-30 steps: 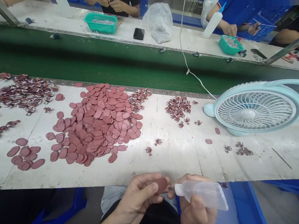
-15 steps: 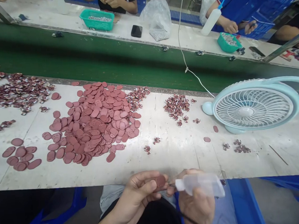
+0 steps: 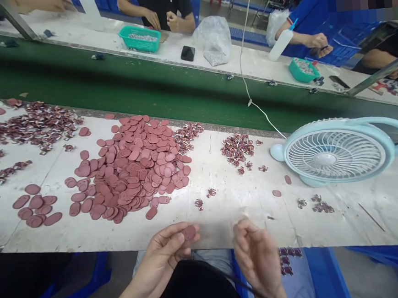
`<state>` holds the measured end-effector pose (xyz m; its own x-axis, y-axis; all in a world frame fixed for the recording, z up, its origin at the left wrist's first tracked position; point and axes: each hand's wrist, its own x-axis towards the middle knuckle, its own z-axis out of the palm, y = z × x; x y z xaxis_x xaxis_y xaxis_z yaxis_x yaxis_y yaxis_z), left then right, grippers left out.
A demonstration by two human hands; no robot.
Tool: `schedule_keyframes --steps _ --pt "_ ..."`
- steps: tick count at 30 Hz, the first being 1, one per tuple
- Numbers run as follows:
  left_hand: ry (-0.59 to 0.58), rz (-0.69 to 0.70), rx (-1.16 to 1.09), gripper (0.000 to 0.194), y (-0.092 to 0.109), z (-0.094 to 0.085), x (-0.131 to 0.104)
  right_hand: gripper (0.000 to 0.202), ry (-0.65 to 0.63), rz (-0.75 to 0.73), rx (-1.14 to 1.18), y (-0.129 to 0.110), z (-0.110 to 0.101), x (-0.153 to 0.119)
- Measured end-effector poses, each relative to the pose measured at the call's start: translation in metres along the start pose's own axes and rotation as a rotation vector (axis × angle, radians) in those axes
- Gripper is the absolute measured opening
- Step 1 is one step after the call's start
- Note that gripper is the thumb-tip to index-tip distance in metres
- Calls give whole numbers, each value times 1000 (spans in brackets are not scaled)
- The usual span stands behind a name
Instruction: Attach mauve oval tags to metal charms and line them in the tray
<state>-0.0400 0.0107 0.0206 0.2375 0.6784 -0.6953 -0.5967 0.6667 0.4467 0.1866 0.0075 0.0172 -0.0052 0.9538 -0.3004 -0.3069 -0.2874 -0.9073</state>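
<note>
At the bottom centre of the frame, the left hand (image 3: pixel 166 255) pinches one reddish oval disc (image 3: pixel 189 233) between thumb and fingertips — the disc sits at the tips, just over the near edge of the white table (image 3: pixel 224 206). The right hand (image 3: pixel 259 259), just right of it, holds nothing, fingers loosely curled and apart. The large pile of discs (image 3: pixel 135 168) lies above, centre-left; a pale blue fan (image 3: pixel 337 152) stands at right.

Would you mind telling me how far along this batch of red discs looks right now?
Done: only a small set of discs lies apart at the left. In hand: the left hand pinches one red disc at the bench edge; the right hand is beside it and seems to hold nothing. Left: the large pile of discs and the small clips beyond it, so probably most.
</note>
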Motion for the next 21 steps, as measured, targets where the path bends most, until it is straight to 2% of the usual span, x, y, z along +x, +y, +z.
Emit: schedule_keyframes --steps 2,3,5,8,11,13,15,17,19,21 --pt "2 -3 -11 24 2 0 -2 21 -25 -105 -377 -1 13 11" --pt "-3 -7 -14 24 2 1 -3 17 -27 -151 -490 -1 18 21" --pt "-18 -7 -18 24 3 4 -5 25 -26 -239 -664 0 25 48" --pt "-24 0 -26 23 4 6 -9 40 -56 -288 -822 1 26 86" --pt "-8 6 -34 22 3 5 -10 30 -68 -275 -906 -2 20 97" --pt "-13 10 -38 22 2 3 -10 19 -46 -252 -922 -8 16 87" --pt "-33 21 -33 22 -1 2 -8 11 -32 -212 -903 -17 16 65" --pt "-59 39 -9 21 -6 4 -6 16 -50 -116 -786 -23 18 39" --pt "-93 64 31 21 -11 6 -4 24 -77 7 -557 -26 24 13" --pt "-119 91 72 20 -16 9 -2 20 -79 36 -422 -24 29 -6"
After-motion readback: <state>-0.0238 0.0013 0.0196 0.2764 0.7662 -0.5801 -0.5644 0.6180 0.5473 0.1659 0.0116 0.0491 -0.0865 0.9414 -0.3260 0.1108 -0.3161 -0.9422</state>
